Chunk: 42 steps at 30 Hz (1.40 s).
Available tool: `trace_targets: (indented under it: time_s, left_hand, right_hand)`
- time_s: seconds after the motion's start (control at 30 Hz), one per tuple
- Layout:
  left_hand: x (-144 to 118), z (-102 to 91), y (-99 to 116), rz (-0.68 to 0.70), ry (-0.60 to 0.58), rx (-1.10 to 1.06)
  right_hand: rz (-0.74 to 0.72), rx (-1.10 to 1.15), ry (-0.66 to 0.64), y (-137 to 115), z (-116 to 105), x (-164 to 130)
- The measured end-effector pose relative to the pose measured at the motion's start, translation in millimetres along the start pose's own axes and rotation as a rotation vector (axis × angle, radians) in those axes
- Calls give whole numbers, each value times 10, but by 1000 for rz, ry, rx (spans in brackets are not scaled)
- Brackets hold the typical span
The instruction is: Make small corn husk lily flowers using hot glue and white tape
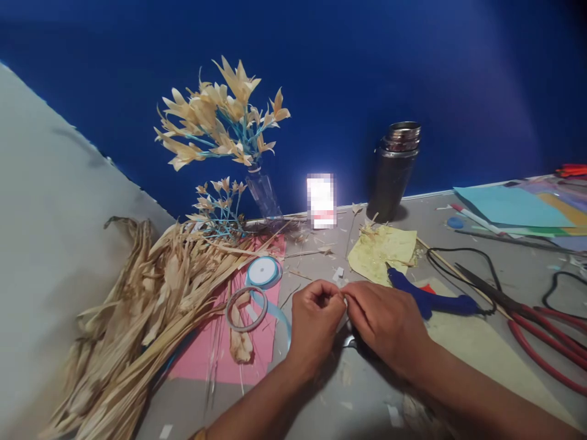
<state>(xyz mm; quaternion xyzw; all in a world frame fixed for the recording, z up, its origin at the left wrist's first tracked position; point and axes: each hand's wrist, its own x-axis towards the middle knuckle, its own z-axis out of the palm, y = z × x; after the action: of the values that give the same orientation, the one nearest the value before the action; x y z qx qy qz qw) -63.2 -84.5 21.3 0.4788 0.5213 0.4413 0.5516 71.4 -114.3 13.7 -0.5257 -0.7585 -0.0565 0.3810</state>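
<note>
My left hand (317,321) and my right hand (385,321) meet over the table, fingertips pinched together. Whatever they hold between them is too small and hidden to name. Left of my left hand, a blue ribbon spool (264,271) trails a strip of ribbon, and a thin roll of tape (246,309) rests over a piece of dried husk (241,342) on pink paper (202,360). Just beyond my right hand lies a blue glue gun (431,299). A dark metal object shows partly beneath my hands.
Dried corn husks (151,305) spread at left. Husk flowers (224,116) stand in a clear bottle (262,189), with smaller flowers (220,211) beside it. A dark flask (393,174), a bright blurred-out rectangle (321,200) and yellow paper (367,256) are behind. Red-handled scissors (536,324) lie right.
</note>
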Motion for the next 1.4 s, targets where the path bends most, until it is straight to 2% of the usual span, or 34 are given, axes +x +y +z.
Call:
trace_targets:
  time_s: [0.33, 0.57, 0.7, 0.87, 1.07, 1.27, 1.4]
  left_hand:
    - [-13, 21, 93, -50, -60, -29]
    - [9, -21, 122, -18, -87, -7]
    - [40, -46, 112, -30, -103, -5]
    - [55, -68, 111, 7, -103, 41]
    - [25, -67, 132, 33, -108, 80]
    - [41, -67, 139, 2, -113, 55]
    - [42, -68, 153, 15, -100, 57]
  right_hand:
    - [202, 36, -66, 24, 14, 35]
    - [294, 142, -108, 26, -21, 64]
    - [262, 199, -143, 61, -56, 77]
    - [190, 183, -125, 89, -59, 74]
    - [209, 152, -70, 87, -67, 87]
    - [224, 208, -187, 136, -111, 111]
    - [187, 167, -193, 148, -113, 107]
